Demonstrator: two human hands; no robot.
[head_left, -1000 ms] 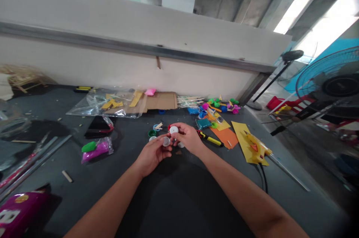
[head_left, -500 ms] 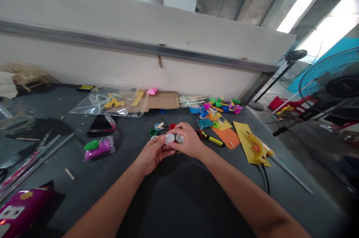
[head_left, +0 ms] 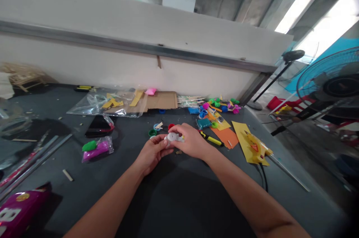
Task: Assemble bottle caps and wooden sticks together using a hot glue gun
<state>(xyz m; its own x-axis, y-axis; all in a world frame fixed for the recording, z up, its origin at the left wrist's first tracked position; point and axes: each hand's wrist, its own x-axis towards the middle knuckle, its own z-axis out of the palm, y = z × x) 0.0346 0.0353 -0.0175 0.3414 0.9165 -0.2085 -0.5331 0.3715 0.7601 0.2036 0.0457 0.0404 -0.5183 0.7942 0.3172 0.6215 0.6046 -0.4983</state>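
Note:
Over the middle of the dark table, my left hand (head_left: 154, 153) and my right hand (head_left: 190, 141) meet around a small white round piece (head_left: 172, 137) that looks like a plastic bottle cap. Left fingers and thumb pinch it from the left and below. From the right, my right fingers curl over its top edge, and a bit of white and yellow shows beside it near the right thumb. Just beyond the hands lie a green bottle cap (head_left: 152, 132), a blue cap (head_left: 157, 127) with small sticks in it, and a partly hidden red cap (head_left: 171, 126).
A yellow glue gun (head_left: 256, 148) lies on yellow sheet at right. A yellow-black cutter (head_left: 214, 140) and orange sheet (head_left: 226, 137) are nearer. Left are bagged purple clay (head_left: 97, 150), a black phone (head_left: 98, 126) and glue sticks (head_left: 53, 146). Cardboard (head_left: 162, 100) lies behind.
Two white round faces showed apart between my hands; now one faces up, with the other piece mostly covered by my right fingers. The view has shifted slightly.

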